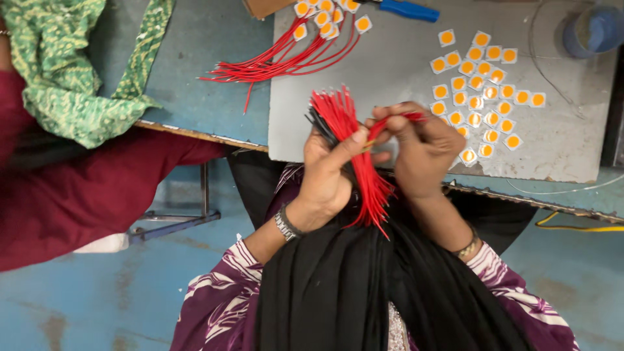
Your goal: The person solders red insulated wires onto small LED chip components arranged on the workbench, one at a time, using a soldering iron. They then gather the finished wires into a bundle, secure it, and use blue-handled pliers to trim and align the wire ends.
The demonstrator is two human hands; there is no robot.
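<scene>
My left hand (328,172) grips a thick bundle of short red wires (354,149), with a few black ones at its left side, held upright over my lap. My right hand (422,153) pinches a single red wire (403,118) drawn from the bundle, its fingertips close to my left thumb. Both hands hover at the near edge of a grey work board (390,71). Several small white square chips with orange round centres (481,91) lie spread on the board just beyond my right hand.
More red wires with chips attached (286,58) lie at the board's far left. A blue-handled tool (409,10) and a blue cup (595,29) sit at the back. Another person in dark red with a green scarf (65,71) sits at left.
</scene>
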